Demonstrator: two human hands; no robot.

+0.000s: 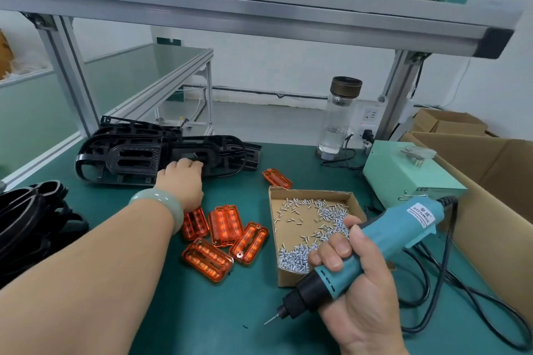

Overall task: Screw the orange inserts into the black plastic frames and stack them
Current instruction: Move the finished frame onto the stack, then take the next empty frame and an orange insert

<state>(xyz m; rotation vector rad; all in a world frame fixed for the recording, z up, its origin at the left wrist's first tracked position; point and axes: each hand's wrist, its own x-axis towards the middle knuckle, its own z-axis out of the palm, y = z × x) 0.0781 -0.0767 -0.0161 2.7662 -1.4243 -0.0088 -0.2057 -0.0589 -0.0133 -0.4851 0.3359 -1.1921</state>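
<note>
The left hand [183, 179] reaches to the back of the bench [202, 311] and curls its fingers over the near edge of the black frames [129, 155], which lie there in a loose, overlapping pile; the grip looks shallow, and how firmly it holds I cannot tell. The right hand [360, 297] is wrapped tight around the teal electric screwdriver [375, 245], whose bit [271, 321] points down and left, just above the mat. Four orange inserts [225, 225] lie scattered directly under the left wrist, with a fifth [277, 178] apart, just behind the open cardboard box [311, 193] of screws [302, 253]. A finished-looking stack [28, 225] sits at the far left. The likely trouble is in dragging a frame forward: since the frames interlock, pulling one may bring its neighbour along or tip it, and the frame's path runs over the inserts, which could be shoved aside or toward the screw box. The screwdriver's cable [461, 311] loops loosely at the right and could snag as the tool moves in.
</note>
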